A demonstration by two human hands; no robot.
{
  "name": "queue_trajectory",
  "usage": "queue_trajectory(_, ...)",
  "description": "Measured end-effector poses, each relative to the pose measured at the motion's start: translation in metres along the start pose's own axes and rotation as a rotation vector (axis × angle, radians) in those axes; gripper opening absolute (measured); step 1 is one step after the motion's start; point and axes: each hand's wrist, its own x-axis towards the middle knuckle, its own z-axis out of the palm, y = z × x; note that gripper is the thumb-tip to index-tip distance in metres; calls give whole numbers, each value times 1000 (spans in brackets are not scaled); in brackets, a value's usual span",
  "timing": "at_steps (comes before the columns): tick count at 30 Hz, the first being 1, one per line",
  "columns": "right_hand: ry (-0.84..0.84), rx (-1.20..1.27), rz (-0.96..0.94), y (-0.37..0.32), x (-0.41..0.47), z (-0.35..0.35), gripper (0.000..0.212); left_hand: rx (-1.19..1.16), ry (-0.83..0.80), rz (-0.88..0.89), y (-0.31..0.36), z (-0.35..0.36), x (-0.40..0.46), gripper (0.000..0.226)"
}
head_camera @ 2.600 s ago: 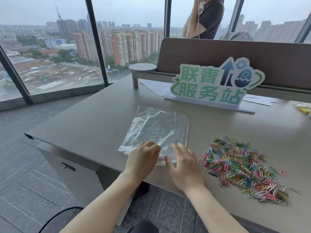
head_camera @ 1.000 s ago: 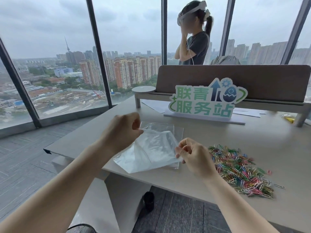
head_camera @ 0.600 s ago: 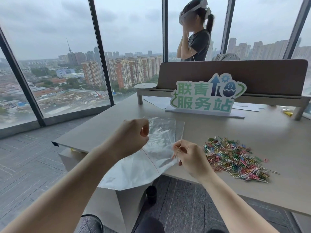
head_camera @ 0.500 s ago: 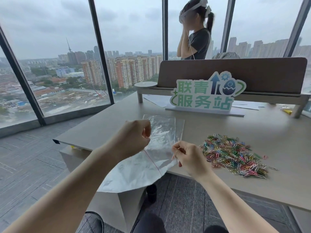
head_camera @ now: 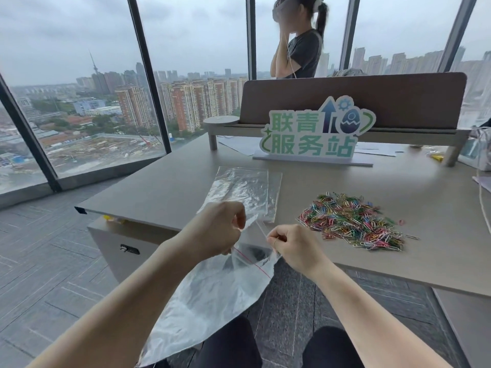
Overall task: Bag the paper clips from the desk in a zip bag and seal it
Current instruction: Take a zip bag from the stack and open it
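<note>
A clear zip bag (head_camera: 210,296) with a red seal line hangs in front of the desk edge, over my lap. My left hand (head_camera: 215,232) pinches one side of its mouth and my right hand (head_camera: 292,248) pinches the other side, and the mouth gapes slightly between them. A heap of coloured paper clips (head_camera: 353,221) lies on the grey desk (head_camera: 398,258), to the right of my right hand and apart from it. More clear bags (head_camera: 244,189) lie flat on the desk behind my hands.
A green and white sign (head_camera: 313,134) stands at the back of the desk before a brown partition (head_camera: 353,99). Papers lie under it. A person (head_camera: 300,41) stands beyond the partition by the windows. A drawer unit (head_camera: 119,245) sits under the desk's left end.
One bag has come off the stack on the desk into the air between my hands. It now hangs lower toward my lap, and its mouth has parted a little.
</note>
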Motion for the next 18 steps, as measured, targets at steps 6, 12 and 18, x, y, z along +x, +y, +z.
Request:
queue_trajectory(6, -32, -114, 49, 7, -7, -4, 13, -71, -107, -44, -4, 26, 3, 40)
queue_trajectory(12, -59, -119, 94, 21, -11, -9, 13, 1, -176, -93, -4, 50, 9, 45)
queue_trajectory(18, 103, -59, 124, 35, -18, -29, 20, 17, -237, -94, -4, 74, 16, 56)
